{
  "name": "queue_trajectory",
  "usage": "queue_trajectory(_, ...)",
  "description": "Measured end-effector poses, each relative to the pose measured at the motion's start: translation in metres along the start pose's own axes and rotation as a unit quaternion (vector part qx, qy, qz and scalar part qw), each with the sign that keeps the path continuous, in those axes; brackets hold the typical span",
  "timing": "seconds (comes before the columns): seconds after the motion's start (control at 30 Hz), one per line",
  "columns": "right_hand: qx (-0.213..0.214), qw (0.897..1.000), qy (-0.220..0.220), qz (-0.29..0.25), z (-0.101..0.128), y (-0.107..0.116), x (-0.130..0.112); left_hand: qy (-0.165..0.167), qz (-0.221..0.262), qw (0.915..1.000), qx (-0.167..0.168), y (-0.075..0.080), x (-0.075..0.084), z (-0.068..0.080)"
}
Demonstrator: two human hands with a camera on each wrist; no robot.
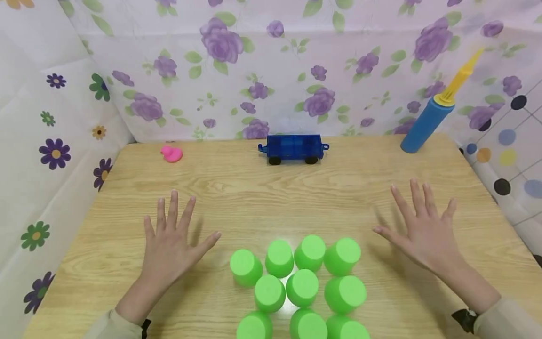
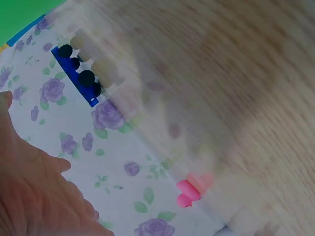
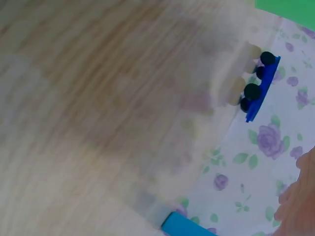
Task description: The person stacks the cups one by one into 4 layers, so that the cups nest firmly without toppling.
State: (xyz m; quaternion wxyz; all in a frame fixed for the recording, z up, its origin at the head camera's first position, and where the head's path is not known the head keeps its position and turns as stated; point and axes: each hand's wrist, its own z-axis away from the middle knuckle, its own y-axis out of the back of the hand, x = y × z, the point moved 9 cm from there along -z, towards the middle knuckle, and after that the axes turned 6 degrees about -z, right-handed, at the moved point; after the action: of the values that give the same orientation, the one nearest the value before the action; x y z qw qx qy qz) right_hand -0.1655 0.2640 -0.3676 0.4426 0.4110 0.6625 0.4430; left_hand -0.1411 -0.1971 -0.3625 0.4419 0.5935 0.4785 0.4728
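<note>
ten cups [image 1: 302,287], plain bright green, stand upside down in uneven rows on the table's [image 1: 271,202] near middle.

I make out a screened-off tabletop space, room type unclear: flowered sheeting [image 1: 271,61] rises beyond the left hand [image 1: 167,249] and right hand [image 1: 429,238], wood-grain table [image 1: 288,197] below them.

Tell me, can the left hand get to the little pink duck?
Probably yes. The left hand holds nothing, its fingers point roughly toward the pink duck, and nothing stands between them. The green cups are off to the side. It would likely need to stretch forward.
</note>
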Motion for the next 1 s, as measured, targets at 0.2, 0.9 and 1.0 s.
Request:
queue_trajectory(0.2, -0.008, 0.999, 0.038, -0.027, -0.006, 0.008, -0.013, -0.011, 0.066, 0.9976, -0.017, -0.001, 0.015, 0.000)
queue_trajectory(0.9, -0.122, 0.942, 0.286, -0.129, -0.027, 0.000, -0.176, -0.122, 0.182, 0.9728, -0.076, 0.013, 0.084, 0.026)
queue_trajectory(1.0, -0.135, 0.929, 0.309, -0.151, -0.029, -0.001, -0.196, -0.134, 0.185, 0.9704, -0.078, 0.014, 0.086, 0.027)
